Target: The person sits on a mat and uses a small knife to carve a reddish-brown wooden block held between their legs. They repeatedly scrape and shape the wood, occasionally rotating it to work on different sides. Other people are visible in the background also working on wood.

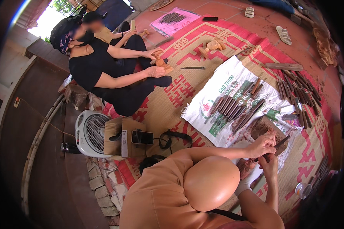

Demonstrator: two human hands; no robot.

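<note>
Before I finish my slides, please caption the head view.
Left hand and right hand close together at a slim dark tool, beside a white sack strewn with tools.

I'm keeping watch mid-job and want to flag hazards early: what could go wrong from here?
1. The left hand and right hand meet closely at a slim dark tool; a slip might nick bare fingers, though the exact grip is hard to see.
2. Dark-handled tools lie loose on the white woven sack nearby; a stray arm could scatter them.
</note>
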